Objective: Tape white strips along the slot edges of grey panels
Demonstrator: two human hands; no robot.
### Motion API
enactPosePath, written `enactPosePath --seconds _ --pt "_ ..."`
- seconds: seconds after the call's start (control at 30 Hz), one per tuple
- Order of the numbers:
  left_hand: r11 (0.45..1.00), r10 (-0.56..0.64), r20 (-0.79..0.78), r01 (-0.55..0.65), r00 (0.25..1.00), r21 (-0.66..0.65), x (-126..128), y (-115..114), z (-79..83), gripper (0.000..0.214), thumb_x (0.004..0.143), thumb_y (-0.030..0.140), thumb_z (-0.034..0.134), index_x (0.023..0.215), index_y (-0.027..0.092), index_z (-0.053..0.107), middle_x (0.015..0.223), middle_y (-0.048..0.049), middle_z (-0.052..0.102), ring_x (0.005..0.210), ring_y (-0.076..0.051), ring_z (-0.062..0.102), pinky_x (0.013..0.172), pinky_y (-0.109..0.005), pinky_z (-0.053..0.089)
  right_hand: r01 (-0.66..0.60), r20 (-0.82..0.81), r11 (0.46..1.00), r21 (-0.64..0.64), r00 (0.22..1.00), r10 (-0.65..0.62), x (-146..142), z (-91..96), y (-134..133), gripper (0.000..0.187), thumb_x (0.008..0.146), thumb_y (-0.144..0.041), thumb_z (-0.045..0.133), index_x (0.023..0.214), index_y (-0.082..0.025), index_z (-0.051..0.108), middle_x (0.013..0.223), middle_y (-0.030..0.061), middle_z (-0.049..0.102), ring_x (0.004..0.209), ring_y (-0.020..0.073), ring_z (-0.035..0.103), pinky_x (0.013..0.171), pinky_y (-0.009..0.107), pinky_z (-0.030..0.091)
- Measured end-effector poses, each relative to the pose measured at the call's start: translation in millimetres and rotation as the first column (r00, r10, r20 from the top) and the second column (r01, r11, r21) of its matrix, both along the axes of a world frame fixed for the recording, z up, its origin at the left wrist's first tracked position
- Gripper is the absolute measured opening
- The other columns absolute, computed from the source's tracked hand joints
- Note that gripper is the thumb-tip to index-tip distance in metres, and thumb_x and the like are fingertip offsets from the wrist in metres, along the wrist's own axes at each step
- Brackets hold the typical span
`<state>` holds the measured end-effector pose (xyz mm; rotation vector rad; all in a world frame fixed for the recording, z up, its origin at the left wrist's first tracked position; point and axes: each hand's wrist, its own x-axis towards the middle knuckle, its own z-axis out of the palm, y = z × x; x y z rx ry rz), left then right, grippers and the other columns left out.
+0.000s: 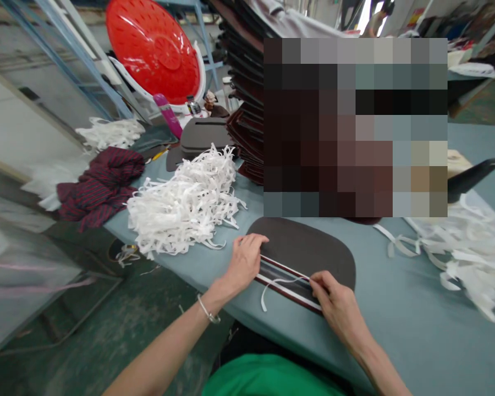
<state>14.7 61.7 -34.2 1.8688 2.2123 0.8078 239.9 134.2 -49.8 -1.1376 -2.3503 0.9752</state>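
Note:
A dark grey-brown panel (305, 242) with rounded corners lies on the table in front of me. Along its near side runs a long slot edged with white strips and reddish-brown borders. My left hand (246, 258) grips the panel's left end, fingers bent over the top near the slot. At the slot's right end, my right hand (334, 300) is closed, thumb and fingertips pinching a thin white strip. The loose end of this white strip (264, 297) curls across the slot and over the panel's near edge.
Left of the panel sits a heap of white strips (185, 203); more strips (470, 247) lie at right. Stacked dark panels (247, 82) rise behind. A striped cloth (103, 187) and a red basket (157, 49) are at left. Pixelation covers the upper middle right.

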Motion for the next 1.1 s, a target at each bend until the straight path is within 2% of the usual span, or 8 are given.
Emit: enactPosePath --seconds 0.2,0.33,0.53,0.67,0.77,0.83,0.93,1.1 --pt "0.923 -0.272 0.389 0.353 0.880 -0.153 50.0 4.2 19.5 0.029 0.093 0.030 0.034 0.104 0.021 0.059 0.090 -0.0030 0.064 0.085 -0.015 0.057 0.079 -0.027 0.042 0.057 -0.167 0.996 -0.062 0.984 -0.066 -12.5 10.5 -10.5 0.020 0.088 -0.034 0.045 0.086 -0.021 0.060 0.075 -0.0002 0.064 0.066 0.0115 0.058 0.065 0.023 0.042" --pt "0.888 -0.147 0.604 0.373 0.783 -0.268 25.4 -10.2 18.1 0.038 0.093 0.037 0.031 0.090 0.019 0.064 0.071 0.0021 0.056 0.065 -0.011 0.049 0.060 -0.021 0.037 0.184 -0.129 0.955 -0.234 0.967 -0.218 11.3 10.9 -4.3 0.027 0.083 -0.044 0.051 0.080 -0.020 0.063 0.062 -0.0015 0.059 0.054 0.0104 0.050 0.052 0.022 0.037" --pt "0.920 0.066 0.641 0.201 0.764 -0.335 -13.4 -27.5 0.8 0.039 0.087 0.044 0.042 0.068 0.015 0.062 0.059 0.0030 0.047 0.057 -0.009 0.040 0.053 -0.021 0.031 0.165 -0.145 0.842 -0.514 0.950 -0.275 25.1 0.6 -6.7 0.039 0.077 -0.054 0.056 0.078 -0.016 0.065 0.055 0.0004 0.058 0.048 0.0095 0.045 0.047 0.022 0.035" --pt "0.918 0.273 0.808 0.110 0.522 -0.381 -12.5 -29.6 -5.1 0.032 0.079 0.041 0.055 0.091 0.014 0.065 0.071 -0.0004 0.059 0.053 -0.007 0.041 0.049 -0.019 0.029 0.150 -0.187 0.792 -0.592 0.930 -0.316 23.3 -1.9 -10.1 0.043 0.073 -0.055 0.061 0.086 -0.015 0.067 0.063 0.0034 0.062 0.051 0.0102 0.047 0.047 0.023 0.034" --pt "0.930 0.313 0.903 0.098 0.293 -0.354 -12.9 -30.0 1.3 0.029 0.076 0.038 0.061 0.090 0.014 0.065 0.076 -0.0015 0.061 0.058 -0.005 0.047 0.055 -0.017 0.035 0.121 -0.208 0.751 -0.650 0.922 -0.328 27.6 -4.5 -10.2 0.042 0.072 -0.051 0.064 0.092 -0.014 0.068 0.065 0.0031 0.061 0.055 0.0111 0.049 0.050 0.024 0.037" --pt "0.931 0.322 0.920 0.103 0.224 -0.351 -14.9 -31.1 5.2 0.027 0.075 0.038 0.064 0.086 0.013 0.065 0.076 -0.0014 0.061 0.061 -0.005 0.050 0.059 -0.017 0.039 0.102 -0.216 0.750 -0.653 0.924 -0.315 31.5 -6.5 -10.2 0.039 0.073 -0.048 0.065 0.092 -0.015 0.069 0.065 0.0022 0.060 0.058 0.0117 0.050 0.054 0.025 0.039" --pt "0.923 0.325 0.890 0.098 0.319 -0.372 -18.6 -33.4 3.3 0.027 0.074 0.037 0.064 0.087 0.013 0.065 0.074 -0.0010 0.061 0.062 -0.006 0.052 0.061 -0.019 0.042 0.081 -0.207 0.783 -0.617 0.943 -0.261 35.3 -7.3 -11.1 0.035 0.076 -0.048 0.062 0.086 -0.016 0.069 0.065 0.0011 0.059 0.060 0.0117 0.050 0.057 0.025 0.041" --pt "0.919 0.282 0.615 -0.024 0.737 -0.393 -23.1 -35.5 -5.6 0.024 0.074 0.037 0.061 0.082 0.015 0.064 0.063 0.0015 0.060 0.058 -0.011 0.054 0.055 -0.021 0.039 0.186 -0.052 0.905 -0.382 0.974 -0.222 35.5 -6.7 -14.3 0.038 0.074 -0.053 0.059 0.089 -0.020 0.069 0.066 0.0019 0.064 0.058 0.0147 0.057 0.054 0.025 0.043"
